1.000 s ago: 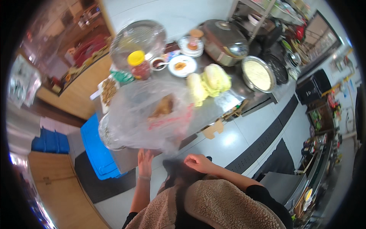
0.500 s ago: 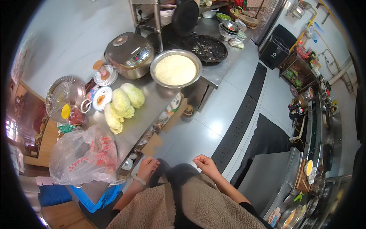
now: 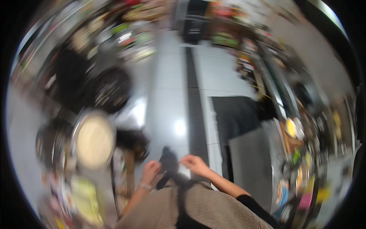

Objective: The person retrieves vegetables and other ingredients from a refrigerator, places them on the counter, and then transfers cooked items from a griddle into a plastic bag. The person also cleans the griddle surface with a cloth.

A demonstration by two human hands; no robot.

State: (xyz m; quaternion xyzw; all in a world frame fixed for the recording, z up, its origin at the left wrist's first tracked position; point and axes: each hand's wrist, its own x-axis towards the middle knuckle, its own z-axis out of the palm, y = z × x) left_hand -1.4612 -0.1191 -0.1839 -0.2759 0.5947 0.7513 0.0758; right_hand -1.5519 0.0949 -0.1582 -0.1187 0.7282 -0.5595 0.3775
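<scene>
**Hands meet at a dark strap**

The left hand (image 3: 151,170) and right hand (image 3: 194,164), fingers curled, pinch a dark strap (image 3: 168,165) at the person's waist, above the grey floor (image 3: 171,95). A pan of pale batter (image 3: 94,139) sits on the tabletop (image 3: 23,126), left, blurred.

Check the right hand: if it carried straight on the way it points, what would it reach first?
The right hand points left toward the dark object at the person's front, close to the left hand. That dark object would likely come first, though blur leaves depth unclear.
</scene>
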